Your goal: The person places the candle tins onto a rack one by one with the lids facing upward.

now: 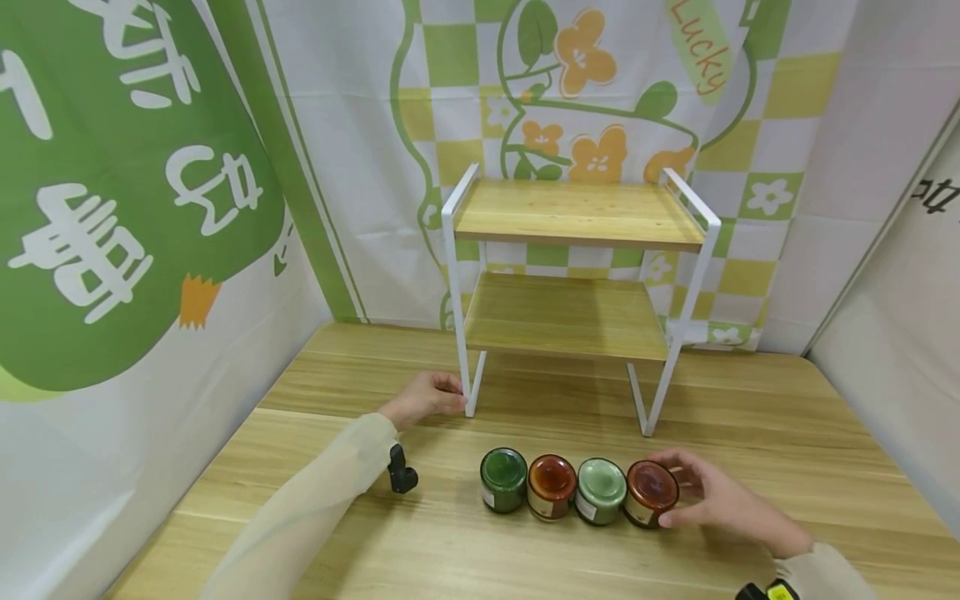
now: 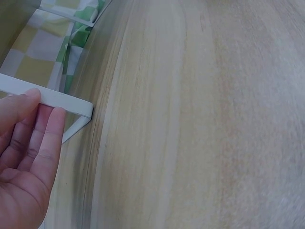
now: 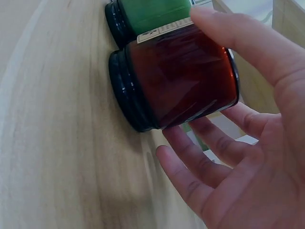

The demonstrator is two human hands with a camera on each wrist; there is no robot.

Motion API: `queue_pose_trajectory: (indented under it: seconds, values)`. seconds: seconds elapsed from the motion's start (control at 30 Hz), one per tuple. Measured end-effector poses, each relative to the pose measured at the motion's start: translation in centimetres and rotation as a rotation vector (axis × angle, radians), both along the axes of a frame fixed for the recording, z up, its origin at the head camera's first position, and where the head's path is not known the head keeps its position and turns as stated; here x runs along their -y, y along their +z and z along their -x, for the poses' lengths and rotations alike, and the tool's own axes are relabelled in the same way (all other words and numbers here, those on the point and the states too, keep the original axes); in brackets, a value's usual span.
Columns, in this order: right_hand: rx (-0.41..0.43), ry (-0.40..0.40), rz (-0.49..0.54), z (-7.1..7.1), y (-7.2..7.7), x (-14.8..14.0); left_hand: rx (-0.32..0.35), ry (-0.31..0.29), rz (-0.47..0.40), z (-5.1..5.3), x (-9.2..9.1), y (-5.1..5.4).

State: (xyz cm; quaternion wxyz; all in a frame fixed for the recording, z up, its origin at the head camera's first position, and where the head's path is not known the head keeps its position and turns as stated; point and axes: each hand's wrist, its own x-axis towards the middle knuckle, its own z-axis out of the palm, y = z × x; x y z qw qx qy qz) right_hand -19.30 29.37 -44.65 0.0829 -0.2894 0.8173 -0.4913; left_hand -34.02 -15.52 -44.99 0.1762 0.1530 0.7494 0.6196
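Note:
Four-legged wording aside, a two-tier shelf rack with white metal side frames and wooden boards stands on the table. My left hand pinches its front left leg between thumb and fingers, low down. In front of the rack, several glass jars stand in a row, dark lids down: a dark green jar, an amber-red jar, a pale green jar and a brown-red jar at the right end. My right hand holds the brown-red jar, thumb on its near side and fingers around the far side.
The wooden table extends around the rack and jars. A patterned cloth hangs behind the rack, and a green and white cloth covers the left side. A black wrist-camera mount sits by my left sleeve.

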Motion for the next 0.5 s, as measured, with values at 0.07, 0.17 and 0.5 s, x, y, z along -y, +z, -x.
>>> queue_pose_trajectory:
  seconds: [0.07, 0.17, 0.5]
  values:
    - [0.021, -0.004, -0.022, 0.06, -0.15, -0.07, 0.000, 0.000, 0.000, -0.01, -0.04, 0.04]
    - [0.048, -0.003, -0.042, 0.16, -0.38, -0.12, -0.002, 0.000, -0.004, -0.03, -0.05, 0.05]
    - [0.080, 0.035, -0.016, 0.41, -0.68, -0.04, -0.012, -0.004, -0.002, 0.07, 0.05, -0.08]
